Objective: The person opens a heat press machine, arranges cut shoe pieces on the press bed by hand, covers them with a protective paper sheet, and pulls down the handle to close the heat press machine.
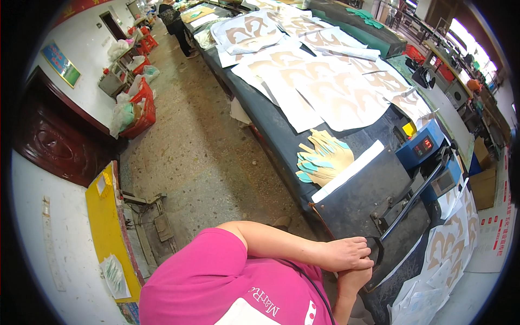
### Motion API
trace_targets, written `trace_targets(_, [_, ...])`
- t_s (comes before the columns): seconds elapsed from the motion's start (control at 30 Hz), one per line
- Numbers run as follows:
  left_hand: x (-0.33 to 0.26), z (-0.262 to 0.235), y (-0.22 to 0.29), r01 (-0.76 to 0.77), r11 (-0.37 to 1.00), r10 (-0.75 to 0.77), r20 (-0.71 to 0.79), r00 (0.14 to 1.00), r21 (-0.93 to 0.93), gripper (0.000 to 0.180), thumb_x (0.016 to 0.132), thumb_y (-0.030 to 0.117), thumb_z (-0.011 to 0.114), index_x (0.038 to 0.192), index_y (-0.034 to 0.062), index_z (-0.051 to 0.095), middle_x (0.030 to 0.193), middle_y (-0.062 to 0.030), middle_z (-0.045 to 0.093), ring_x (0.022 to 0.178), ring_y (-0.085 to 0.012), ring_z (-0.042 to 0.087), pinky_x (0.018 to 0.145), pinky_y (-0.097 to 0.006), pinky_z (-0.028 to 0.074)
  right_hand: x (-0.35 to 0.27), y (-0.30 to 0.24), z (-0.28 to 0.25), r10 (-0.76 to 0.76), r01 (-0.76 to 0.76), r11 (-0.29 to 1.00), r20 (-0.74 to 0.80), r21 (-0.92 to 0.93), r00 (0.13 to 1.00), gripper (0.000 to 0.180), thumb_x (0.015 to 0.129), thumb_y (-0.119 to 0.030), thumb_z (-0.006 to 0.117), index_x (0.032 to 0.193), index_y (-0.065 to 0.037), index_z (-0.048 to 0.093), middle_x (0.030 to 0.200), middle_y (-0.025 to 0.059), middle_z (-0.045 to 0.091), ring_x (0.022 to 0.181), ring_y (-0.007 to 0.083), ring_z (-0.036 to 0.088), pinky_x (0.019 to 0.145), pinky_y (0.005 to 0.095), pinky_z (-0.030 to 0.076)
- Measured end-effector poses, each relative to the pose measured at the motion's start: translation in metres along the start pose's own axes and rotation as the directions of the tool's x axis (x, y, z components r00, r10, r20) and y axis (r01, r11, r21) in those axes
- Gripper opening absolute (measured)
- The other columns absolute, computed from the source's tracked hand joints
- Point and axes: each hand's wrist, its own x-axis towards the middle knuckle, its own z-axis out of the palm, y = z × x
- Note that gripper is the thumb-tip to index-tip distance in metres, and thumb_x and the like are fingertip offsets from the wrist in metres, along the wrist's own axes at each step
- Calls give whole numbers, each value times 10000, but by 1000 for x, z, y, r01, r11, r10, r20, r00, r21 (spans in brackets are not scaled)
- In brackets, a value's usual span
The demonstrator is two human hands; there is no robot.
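My left hand (346, 253) is closed at the black handle (374, 252) of a heat press. Just below it, touching it, my right hand (355, 279) is also closed against the handle; its grip is partly hidden by the left. From the handle a long metal lever (413, 200) slants up to the right. The press's dark flat plate (368, 189) lies beyond my hands, with a white strip (349, 172) along its far-left edge. Past that strip rests a fanned stack of tan and turquoise cut pieces (330, 160) on the dark table.
A blue control box (420, 145) with a red display stands right of the plate. Printed white sheets (336, 89) cover the long table; more sheets (444, 254) lie at right. Left are an aisle (184, 146), red baskets (143, 111) and a yellow board (105, 233). Someone (173, 24) stands far off.
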Motion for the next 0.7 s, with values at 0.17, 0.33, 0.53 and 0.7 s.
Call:
trace_targets(0.17, [-1, 0, -2, -4, 1000, 4, -7, 1000, 0, 266, 824, 152, 520, 1075, 69, 547, 890, -64, 505, 897, -225, 525, 903, -355, 392, 2, -3, -2, 9, -9, 1000, -4, 28, 1000, 167, 792, -210, 641, 912, -99, 605, 891, 54, 613, 853, 262, 612, 697, 396, 478])
trace_targets(0.33, [-1, -3, -2, -5, 1000, 5, -6, 1000, -13, 254, 824, 149, 522, 1065, 71, 550, 886, -64, 505, 890, -227, 526, 894, -354, 391, 4, -6, -5, 10, -10, 1000, 23, 28, 1000, 171, 793, -209, 638, 924, -102, 611, 893, 55, 613, 853, 262, 612, 697, 392, 477])
trace_targets(0.53, [0, 0, 1, 12, 1000, -12, -14, 1000, 15, 245, 817, 148, 527, 1048, 71, 548, 867, -63, 507, 885, -229, 529, 895, -358, 393, 2, -4, -4, -16, 16, 1000, -7, -10, 1000, 173, 793, -207, 640, 922, -94, 614, 891, 58, 615, 837, 275, 613, 690, 394, 476])
trace_targets(0.7, [3, 5, 0, -24, 999, 24, -5, 1000, -25, 262, 791, 149, 549, 1041, 69, 548, 872, -77, 525, 877, -240, 551, 887, -372, 416, -2, 6, -1, -7, 8, 990, -10, 140, 1000, 240, 756, -216, 664, 971, -112, 635, 952, 76, 643, 886, 288, 613, 699, 402, 469])
